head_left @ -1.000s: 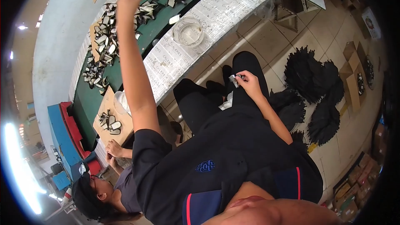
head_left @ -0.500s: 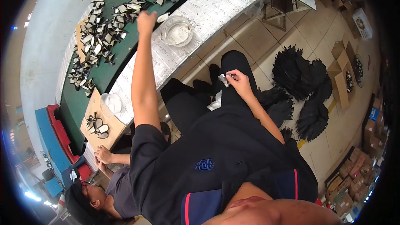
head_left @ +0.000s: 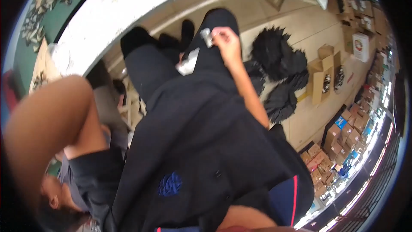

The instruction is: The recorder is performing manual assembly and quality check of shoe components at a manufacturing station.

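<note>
My right hand (head_left: 226, 45) is closed with the fingertips pinched on a small silvery-white piece (head_left: 207, 37) above my right thigh. Its exact kind is too blurred to make out. Between my thighs lies a crumpled white thing (head_left: 189, 63), partly hidden by the black trousers. My left arm (head_left: 51, 111) is bent sharply at the elbow and raised close at the left rim, smeared by motion. The left hand itself lies outside the picture.
A white-covered bench edge (head_left: 98, 13) runs along the upper left, beside a green surface with many small black-and-white parts (head_left: 36, 32). Black fringed bundles (head_left: 274, 56) and an open carton (head_left: 319, 79) stand on the floor at right. A co-worker (head_left: 58, 189) sits at lower left.
My left hand has left the heap of parts and gone out of view, its arm now folded back. The view has swung to the right. The right hand keeps its pinch on the piece.
</note>
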Tool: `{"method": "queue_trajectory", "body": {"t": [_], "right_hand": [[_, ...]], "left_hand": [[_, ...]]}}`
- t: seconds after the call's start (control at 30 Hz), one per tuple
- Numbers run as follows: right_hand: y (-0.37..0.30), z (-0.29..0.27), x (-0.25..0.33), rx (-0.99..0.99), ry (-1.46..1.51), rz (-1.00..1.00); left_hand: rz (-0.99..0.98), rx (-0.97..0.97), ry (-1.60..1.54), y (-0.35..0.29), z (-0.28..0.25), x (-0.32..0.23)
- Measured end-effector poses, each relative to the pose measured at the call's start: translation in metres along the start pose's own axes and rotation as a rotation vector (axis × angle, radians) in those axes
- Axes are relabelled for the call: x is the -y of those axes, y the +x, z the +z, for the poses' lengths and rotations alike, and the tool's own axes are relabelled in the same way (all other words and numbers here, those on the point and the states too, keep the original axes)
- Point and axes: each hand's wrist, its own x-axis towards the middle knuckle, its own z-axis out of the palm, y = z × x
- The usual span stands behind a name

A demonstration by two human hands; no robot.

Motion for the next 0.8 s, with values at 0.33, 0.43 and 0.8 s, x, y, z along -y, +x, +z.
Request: {"method": "queue_trajectory", "body": {"t": [0.33,0.43,0.8], "right_hand": [[-0.019,-0.038,0.1,0.104,0.006,-0.486],[-0.012,-0.044,0.246,0.31,0.234,-0.839],[-0.085,-0.239,0.286,0.3,-0.127,-0.996]], "left_hand": [[-0.005,-0.06,0.24,-0.05,0.099,-0.044],[-0.088,-0.128,0.199,-0.058,0.086,-0.028],[-0.141,-0.212,0.207,-0.121,0.071,-0.021]]}}
